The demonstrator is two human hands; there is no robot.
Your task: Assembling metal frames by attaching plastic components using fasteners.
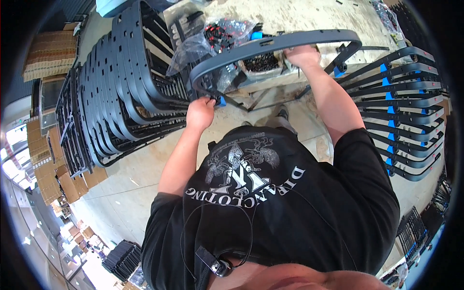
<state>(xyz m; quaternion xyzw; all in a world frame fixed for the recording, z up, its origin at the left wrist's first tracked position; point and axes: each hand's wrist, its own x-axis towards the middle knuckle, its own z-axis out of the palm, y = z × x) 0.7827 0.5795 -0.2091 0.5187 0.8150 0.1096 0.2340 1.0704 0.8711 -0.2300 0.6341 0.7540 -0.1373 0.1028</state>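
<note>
At the person's front: one bench (314, 14), pale top, worn and stained.

Off its left edge: one large stack (124, 53) of black frames, nested on edge.

Beyond its near right corner: a second stack (427, 102), smaller, with blue pieces among the bars.

Over its near edge, left end overhanging: one black frame (299, 39), slotted, rounded at the corners, curved bar uppermost. Nothing else is seen in the hands.

Toward its left edge: one clear bag (191, 50), beside loose black and red parts.

At its near edge, behind the bar: one bin (263, 75) of small black hardware.

Left hand (200, 115): fingers closed on the frame's left end, thumb alongside.

Right hand (304, 57): beyond the bar, just right of the bin; fingertips hidden, so grip cannot be told.

By the left fingers: one blue block (222, 101).

Handling notes, by judgement: keep the left hold firm, since the overhanging end could tip; let the bench bear the weight; keep the right wrist clear of the bar; avoid knocking the bin or snagging the bag.
</note>
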